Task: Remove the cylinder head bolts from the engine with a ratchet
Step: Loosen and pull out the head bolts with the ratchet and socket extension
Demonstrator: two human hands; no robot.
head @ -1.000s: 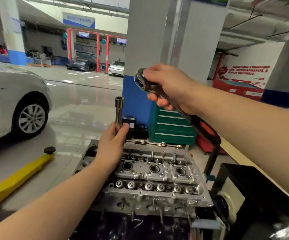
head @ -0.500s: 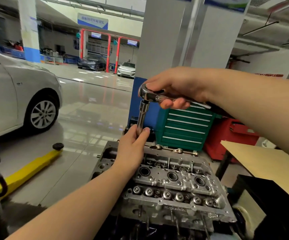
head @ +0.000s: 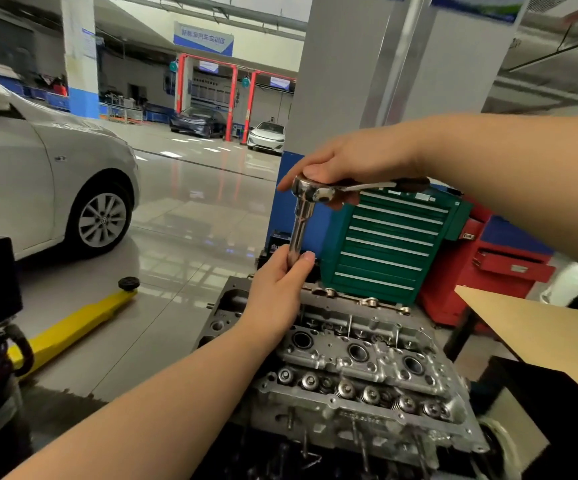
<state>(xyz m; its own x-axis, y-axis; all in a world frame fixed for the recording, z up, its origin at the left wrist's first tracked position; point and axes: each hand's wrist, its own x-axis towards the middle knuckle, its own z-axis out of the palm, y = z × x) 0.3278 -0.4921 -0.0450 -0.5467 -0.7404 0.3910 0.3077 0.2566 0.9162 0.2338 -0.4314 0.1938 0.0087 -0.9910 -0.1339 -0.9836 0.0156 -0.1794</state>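
Note:
A bare aluminium cylinder head (head: 360, 372) sits low in the middle, with spark plug wells and valve springs showing. A long chrome socket (head: 299, 230) stands nearly upright over its far left corner. My left hand (head: 277, 296) grips the socket's lower part; the socket's bottom end and any bolt under it are hidden by that hand. The chrome ratchet (head: 318, 192) sits on top of the socket, its handle running right. My right hand (head: 353, 164) holds the ratchet at its head, fingers curled round it.
A green drawer tool chest (head: 391, 244) and a red cabinet (head: 488, 271) stand behind the engine. A tan board (head: 540, 327) juts in at right. A yellow lift arm (head: 73, 327) lies on the floor at left, beside a silver car (head: 38, 181).
My right hand brought the ratchet down from mid-air onto the top of the socket, which my left hand kept upright. The view shifted slightly left.

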